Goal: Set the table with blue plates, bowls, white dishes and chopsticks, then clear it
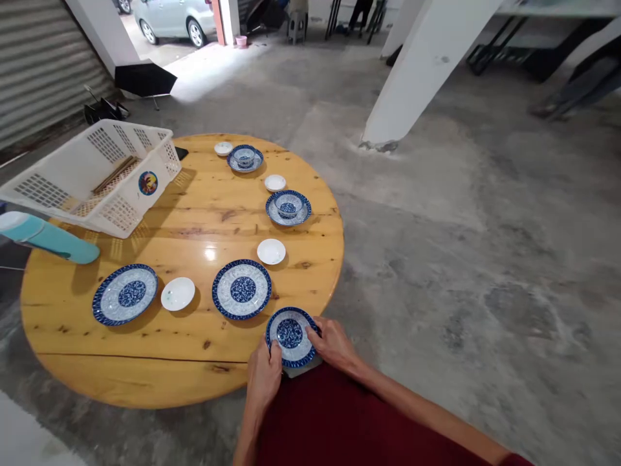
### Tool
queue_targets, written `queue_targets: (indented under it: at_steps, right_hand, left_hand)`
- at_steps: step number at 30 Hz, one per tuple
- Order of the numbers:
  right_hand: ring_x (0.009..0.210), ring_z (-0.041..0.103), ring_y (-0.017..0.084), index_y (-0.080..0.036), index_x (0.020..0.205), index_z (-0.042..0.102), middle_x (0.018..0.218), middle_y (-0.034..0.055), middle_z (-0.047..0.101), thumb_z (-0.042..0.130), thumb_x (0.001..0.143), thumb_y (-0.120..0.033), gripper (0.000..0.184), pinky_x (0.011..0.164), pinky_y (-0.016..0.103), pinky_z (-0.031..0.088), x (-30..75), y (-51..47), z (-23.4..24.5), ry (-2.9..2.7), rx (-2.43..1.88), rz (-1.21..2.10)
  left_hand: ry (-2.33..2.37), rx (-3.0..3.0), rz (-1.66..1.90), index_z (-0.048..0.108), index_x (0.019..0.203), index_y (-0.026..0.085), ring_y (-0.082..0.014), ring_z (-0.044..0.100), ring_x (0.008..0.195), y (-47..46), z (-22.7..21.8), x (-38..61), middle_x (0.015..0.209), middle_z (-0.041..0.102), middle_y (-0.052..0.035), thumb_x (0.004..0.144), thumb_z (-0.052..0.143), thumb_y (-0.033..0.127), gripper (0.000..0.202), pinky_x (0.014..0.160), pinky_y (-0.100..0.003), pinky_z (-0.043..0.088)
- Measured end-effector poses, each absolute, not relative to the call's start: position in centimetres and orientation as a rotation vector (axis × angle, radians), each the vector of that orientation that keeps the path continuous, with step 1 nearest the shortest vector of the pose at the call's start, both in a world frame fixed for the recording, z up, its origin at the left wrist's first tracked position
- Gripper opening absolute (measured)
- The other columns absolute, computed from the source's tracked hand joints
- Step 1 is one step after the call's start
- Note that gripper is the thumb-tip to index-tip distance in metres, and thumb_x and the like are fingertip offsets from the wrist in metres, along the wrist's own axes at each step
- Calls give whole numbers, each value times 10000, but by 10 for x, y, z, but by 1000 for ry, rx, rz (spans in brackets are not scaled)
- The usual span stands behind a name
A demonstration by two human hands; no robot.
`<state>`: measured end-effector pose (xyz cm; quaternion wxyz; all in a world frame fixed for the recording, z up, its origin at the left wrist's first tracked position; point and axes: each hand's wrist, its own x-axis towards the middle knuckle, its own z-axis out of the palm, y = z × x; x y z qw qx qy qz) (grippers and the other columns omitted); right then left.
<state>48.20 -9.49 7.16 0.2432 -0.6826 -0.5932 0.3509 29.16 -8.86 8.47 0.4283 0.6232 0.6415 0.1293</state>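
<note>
Both my hands grip a stack of small blue-patterned bowls point(290, 334) held against my body at the near edge of the round wooden table point(194, 220). My left hand point(264, 375) wraps the stack's left side and my right hand point(332, 343) its right side. Just beyond it a blue-patterned plate point(241, 289) lies flat, with a small white dish point(271, 251) behind it. Another blue plate point(125, 294) and a white dish point(177, 293) lie further left. Two more plates each carry a blue bowl point(288, 206), point(244, 156), each with a white dish point(275, 182), point(223, 148) beside it.
A white plastic basket point(87, 175) with chopsticks inside sits on the table's far left, with a teal bottle point(46, 238) lying beside it. A white pillar point(417, 71) stands on the concrete floor to the right. A car point(174, 19) is parked far back.
</note>
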Motion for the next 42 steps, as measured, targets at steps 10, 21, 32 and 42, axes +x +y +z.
queue_targets:
  at_steps: [10, 21, 32, 42]
  right_hand:
    - [707, 624, 196, -178, 785, 649, 772, 78, 694, 375, 868, -328, 323, 689, 273, 408, 656, -119, 63, -1576, -1853, 935]
    - [601, 560, 183, -187, 651, 585, 648, 56, 622, 370, 839, -406, 359, 599, 273, 385, 811, -171, 54, -1294, -2011, 980]
    - [622, 600, 215, -160, 746, 682, 605, 54, 622, 447, 825, -503, 423, 546, 273, 466, 838, -60, 62, -1302, -1798, 1066]
    - [563, 533, 170, -179, 692, 627, 597, 25, 583, 453, 821, -472, 365, 514, 251, 403, 809, 127, 93, -1682, -1622, 1085]
  left_hand:
    - [1561, 1565, 363, 618, 1077, 157, -246, 685, 920, -110, 81, 466, 987, 736, -135, 966, 351, 361, 354, 859, -347, 494]
    - [1369, 1562, 128, 617, 1142, 161, -245, 680, 993, -122, 79, 625, 1082, 735, -112, 966, 385, 381, 365, 920, -348, 495]
    - [1501, 1624, 300, 621, 1085, 193, -218, 680, 875, -39, 107, 648, 978, 738, -66, 997, 355, 414, 357, 795, -303, 499]
    - [1842, 1594, 294, 619, 1111, 162, -248, 708, 907, 91, 141, 621, 962, 748, -114, 1031, 307, 352, 374, 813, -320, 484]
